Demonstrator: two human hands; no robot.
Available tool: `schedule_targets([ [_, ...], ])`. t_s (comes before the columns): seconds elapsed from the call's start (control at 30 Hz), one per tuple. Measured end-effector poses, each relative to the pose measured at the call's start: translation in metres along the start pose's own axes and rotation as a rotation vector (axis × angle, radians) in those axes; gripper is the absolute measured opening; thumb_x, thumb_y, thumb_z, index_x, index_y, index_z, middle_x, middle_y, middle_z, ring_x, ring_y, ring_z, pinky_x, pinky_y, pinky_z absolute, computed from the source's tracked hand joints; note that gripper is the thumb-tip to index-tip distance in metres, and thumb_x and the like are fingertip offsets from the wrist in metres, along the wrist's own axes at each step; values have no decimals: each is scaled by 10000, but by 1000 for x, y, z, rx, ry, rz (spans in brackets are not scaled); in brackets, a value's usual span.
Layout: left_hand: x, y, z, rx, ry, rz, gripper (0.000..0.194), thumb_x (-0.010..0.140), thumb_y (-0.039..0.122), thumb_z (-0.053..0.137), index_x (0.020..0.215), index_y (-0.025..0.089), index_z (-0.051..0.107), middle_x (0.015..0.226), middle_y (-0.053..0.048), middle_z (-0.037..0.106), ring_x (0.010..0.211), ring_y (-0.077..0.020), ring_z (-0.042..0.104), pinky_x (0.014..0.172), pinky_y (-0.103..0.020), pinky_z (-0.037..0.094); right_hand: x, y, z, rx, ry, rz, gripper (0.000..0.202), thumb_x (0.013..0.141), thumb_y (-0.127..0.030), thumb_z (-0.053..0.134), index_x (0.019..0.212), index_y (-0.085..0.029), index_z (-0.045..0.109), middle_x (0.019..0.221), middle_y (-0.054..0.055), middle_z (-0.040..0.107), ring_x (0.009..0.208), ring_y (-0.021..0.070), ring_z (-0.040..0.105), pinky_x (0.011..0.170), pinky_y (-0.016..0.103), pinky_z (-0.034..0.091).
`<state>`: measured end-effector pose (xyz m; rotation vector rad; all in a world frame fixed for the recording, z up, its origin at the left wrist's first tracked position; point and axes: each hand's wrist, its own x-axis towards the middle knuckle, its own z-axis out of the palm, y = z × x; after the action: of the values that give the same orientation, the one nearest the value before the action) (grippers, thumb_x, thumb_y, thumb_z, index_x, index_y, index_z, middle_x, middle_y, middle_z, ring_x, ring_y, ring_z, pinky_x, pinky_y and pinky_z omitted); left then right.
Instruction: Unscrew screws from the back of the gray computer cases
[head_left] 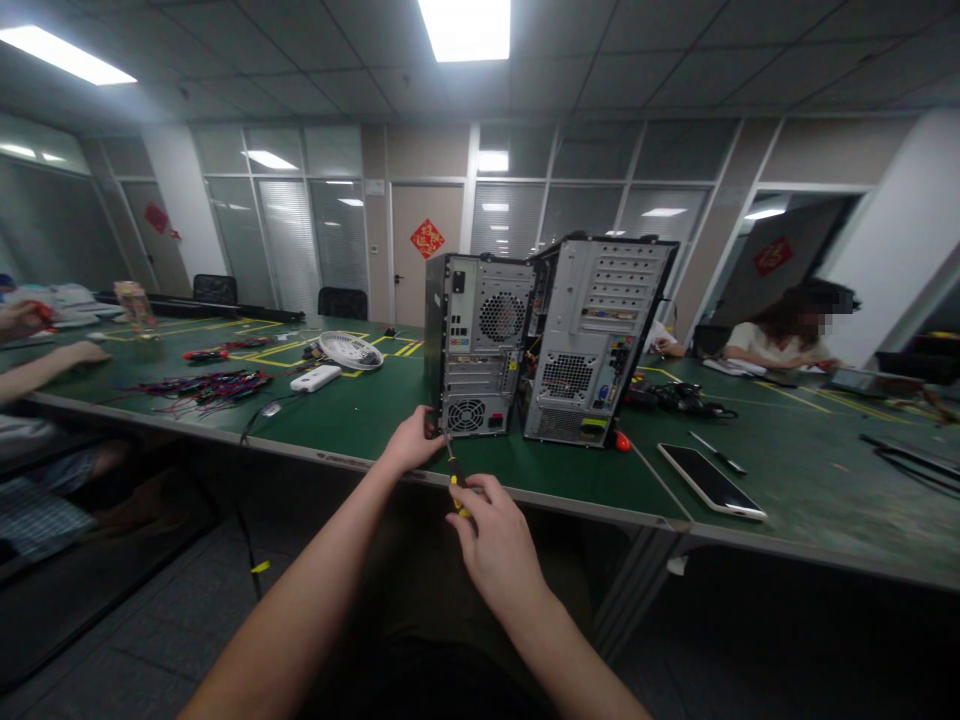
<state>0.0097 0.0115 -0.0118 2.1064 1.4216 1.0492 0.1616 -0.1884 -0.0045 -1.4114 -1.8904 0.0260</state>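
Two computer cases stand upright on the green table, backs facing me: a smaller case (480,345) and, to its right, a taller case (589,340). My right hand (491,520) grips the yellow and black handle of a screwdriver (454,470). The screwdriver's shaft points up at the lower left corner of the smaller case. At that same corner is my left hand (415,440), its fingers bent close to the screwdriver tip; whether they hold anything is too small to tell.
On the green table (360,415) lie a wire bundle (206,388), a white power strip (315,378), a white round basket (351,350), a phone (710,480), a pen (718,453) and black cables (686,400). A person (780,335) sits at the right; another person's arm (56,368) is at the left.
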Motion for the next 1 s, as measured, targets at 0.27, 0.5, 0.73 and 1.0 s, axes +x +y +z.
schedule_targets([
  [0.27, 0, 2, -1, 10, 8, -10, 566, 813, 376, 794, 1286, 179, 554, 980, -68, 735, 863, -211, 709, 745, -292, 516, 3, -2, 2, 75, 8, 62, 236, 912, -240, 778, 1118, -170, 688, 1099, 93, 704, 1012, 267, 715, 930, 410, 586],
  [0.5, 1, -2, 1, 3, 7, 4, 573, 813, 388, 791, 1289, 181, 548, 978, -67, 732, 869, -213, 705, 756, -299, 520, 1, 0, 0, 37, 25, 10, 277, 891, -131, 758, 1161, -192, 736, 1175, 97, 686, 999, 250, 724, 925, 382, 590],
  [0.73, -1, 2, -1, -5, 9, -5, 553, 815, 369, 789, 1276, 176, 553, 975, -71, 734, 864, -211, 705, 748, -296, 518, 3, -1, 0, 74, 36, 32, 253, 912, -220, 770, 1156, -180, 715, 1133, 89, 692, 987, 250, 724, 907, 383, 594],
  [1.0, -1, 1, -1, -7, -5, -3, 577, 818, 378, 787, 1296, 170, 541, 979, -69, 725, 867, -208, 697, 758, -295, 511, 1, 2, 1, 27, 54, -11, 296, 889, -124, 749, 1171, -212, 745, 1186, 91, 683, 989, 238, 728, 901, 365, 593],
])
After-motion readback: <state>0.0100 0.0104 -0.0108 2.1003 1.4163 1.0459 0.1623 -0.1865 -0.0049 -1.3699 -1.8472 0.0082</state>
